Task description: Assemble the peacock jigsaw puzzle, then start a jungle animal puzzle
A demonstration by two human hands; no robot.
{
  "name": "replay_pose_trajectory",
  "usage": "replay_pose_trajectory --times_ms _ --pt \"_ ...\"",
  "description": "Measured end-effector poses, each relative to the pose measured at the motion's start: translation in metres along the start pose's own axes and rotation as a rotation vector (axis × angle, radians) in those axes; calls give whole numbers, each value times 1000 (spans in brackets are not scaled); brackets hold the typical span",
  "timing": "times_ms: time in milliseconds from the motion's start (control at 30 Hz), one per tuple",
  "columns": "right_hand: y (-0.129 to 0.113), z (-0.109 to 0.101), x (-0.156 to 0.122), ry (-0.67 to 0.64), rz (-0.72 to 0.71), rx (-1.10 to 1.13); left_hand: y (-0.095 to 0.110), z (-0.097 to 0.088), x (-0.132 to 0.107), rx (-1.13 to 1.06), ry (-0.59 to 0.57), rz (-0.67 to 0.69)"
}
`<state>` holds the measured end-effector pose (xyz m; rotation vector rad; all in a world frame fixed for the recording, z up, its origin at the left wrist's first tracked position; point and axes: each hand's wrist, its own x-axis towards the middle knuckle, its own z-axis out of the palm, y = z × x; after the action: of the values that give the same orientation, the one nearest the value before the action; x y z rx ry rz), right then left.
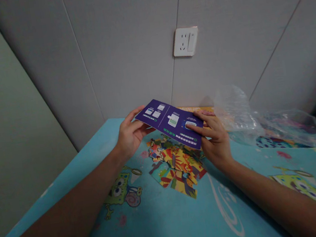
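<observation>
A purple printed card (164, 123), with white lettering and small pictures, is held up tilted between both hands. My left hand (132, 132) grips its left end, fingers behind and underneath. At the right end, my right hand (215, 136) holds the card with the thumb side hidden below and fingers lying across its printed face. Beneath the card, colourful jigsaw puzzle pieces (179, 164) lie in a cluster on the light-blue tablecloth (160, 220). The card hides part of the pieces' far side.
Crumpled clear plastic bags (236, 115) lie at the back right, over colourful printed sheets (276, 143). A grey wall (125, 52) with a white socket (185, 42) rises behind the table. To the left stands a pale panel (10, 135).
</observation>
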<state>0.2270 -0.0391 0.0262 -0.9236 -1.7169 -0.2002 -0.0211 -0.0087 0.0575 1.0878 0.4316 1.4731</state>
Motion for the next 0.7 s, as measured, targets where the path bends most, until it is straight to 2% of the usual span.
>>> replay_pose_trajectory --times_ms 233,700 --pt "2 0 -1 -50 38 29 7 -2 -3 -135 -45 -40" --pt "-4 0 1 -90 102 137 3 -4 2 -19 -33 1"
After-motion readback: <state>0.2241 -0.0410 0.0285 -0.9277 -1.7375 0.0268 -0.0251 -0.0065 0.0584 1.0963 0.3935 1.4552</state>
